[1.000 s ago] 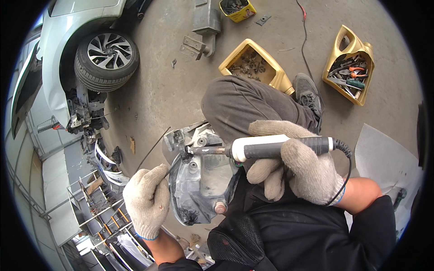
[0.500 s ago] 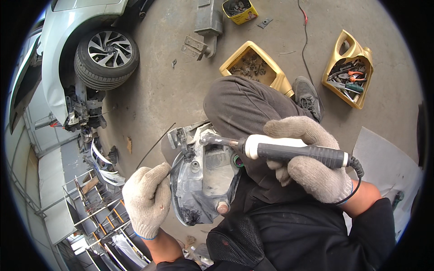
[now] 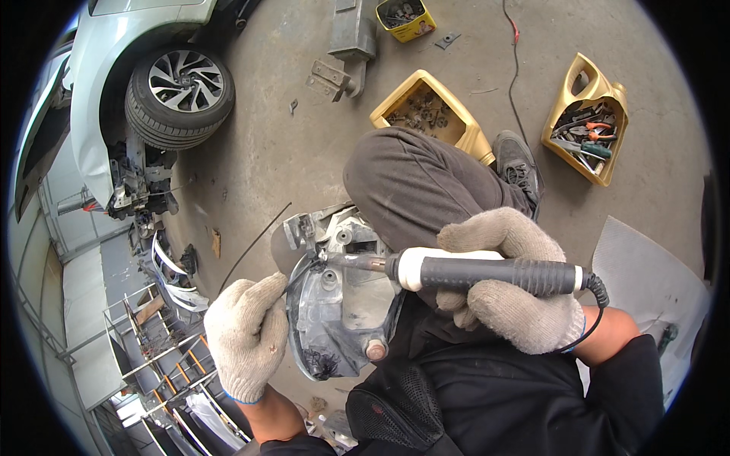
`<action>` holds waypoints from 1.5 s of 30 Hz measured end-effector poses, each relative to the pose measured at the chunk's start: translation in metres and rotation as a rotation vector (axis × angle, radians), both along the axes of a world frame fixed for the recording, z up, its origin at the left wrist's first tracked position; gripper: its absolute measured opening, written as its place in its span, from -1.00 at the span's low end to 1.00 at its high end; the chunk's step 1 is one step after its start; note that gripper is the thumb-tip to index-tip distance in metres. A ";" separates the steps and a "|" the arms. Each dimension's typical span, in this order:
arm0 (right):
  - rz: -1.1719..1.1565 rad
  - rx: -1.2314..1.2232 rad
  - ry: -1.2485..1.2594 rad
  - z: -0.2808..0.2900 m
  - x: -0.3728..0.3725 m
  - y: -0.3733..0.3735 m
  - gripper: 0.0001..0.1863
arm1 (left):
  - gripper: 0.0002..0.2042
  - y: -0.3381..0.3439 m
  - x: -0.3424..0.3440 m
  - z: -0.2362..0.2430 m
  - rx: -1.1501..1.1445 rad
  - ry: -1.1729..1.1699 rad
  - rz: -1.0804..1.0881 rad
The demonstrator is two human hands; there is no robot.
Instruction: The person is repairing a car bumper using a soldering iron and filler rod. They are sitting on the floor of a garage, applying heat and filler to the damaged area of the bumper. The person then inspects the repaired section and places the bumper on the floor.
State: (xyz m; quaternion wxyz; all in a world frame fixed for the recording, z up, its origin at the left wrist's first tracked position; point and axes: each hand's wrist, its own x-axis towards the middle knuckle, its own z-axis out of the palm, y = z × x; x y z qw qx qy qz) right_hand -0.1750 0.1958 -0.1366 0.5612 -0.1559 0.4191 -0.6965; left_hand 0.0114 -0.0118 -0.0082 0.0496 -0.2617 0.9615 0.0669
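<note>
My right hand (image 3: 517, 281), in a knitted off-white glove, is closed round a plastic welding iron (image 3: 487, 272) with a black-and-white handle. Its metal tip rests at the upper left edge of a car headlight housing (image 3: 361, 296), grey and dusty, lying against my leg. My left hand (image 3: 247, 334), gloved too, pinches a thin black rod (image 3: 255, 243). A short dark length runs from those fingers toward the iron's tip, and a longer length sticks out past the hand. Where the tip meets the housing, details are too small to tell. A dark melted-looking patch (image 3: 321, 363) shows on the housing's lower edge.
A cut-open yellow jug (image 3: 464, 140) with small hardware lies beyond my knee; another jug (image 3: 601, 175) holds pliers and screwdrivers. A pale car (image 3: 99, 99) with a bared wheel (image 3: 182, 87) stands left. A parts rack (image 3: 163, 357) is at lower left. A cable (image 3: 515, 83) crosses the floor.
My right hand has brought the iron slightly down and left, so its tip moved from the housing's top to its upper left edge. The left hand and rod have barely shifted.
</note>
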 end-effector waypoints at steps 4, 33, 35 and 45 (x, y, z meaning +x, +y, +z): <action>0.047 0.080 -0.058 0.011 0.001 -0.002 -0.60 | -0.76 -0.001 0.003 -0.001 -0.010 0.013 -0.018; 0.049 0.224 -0.100 0.036 -0.016 -0.001 -0.52 | -0.75 0.001 -0.003 0.002 -0.011 -0.036 -0.026; 0.042 0.231 -0.101 0.037 -0.018 0.001 -0.50 | -0.75 0.000 -0.005 0.004 -0.010 -0.060 -0.044; 0.047 0.013 -0.111 -0.001 -0.001 0.006 -0.50 | -0.80 0.001 -0.021 0.005 0.063 -0.137 0.008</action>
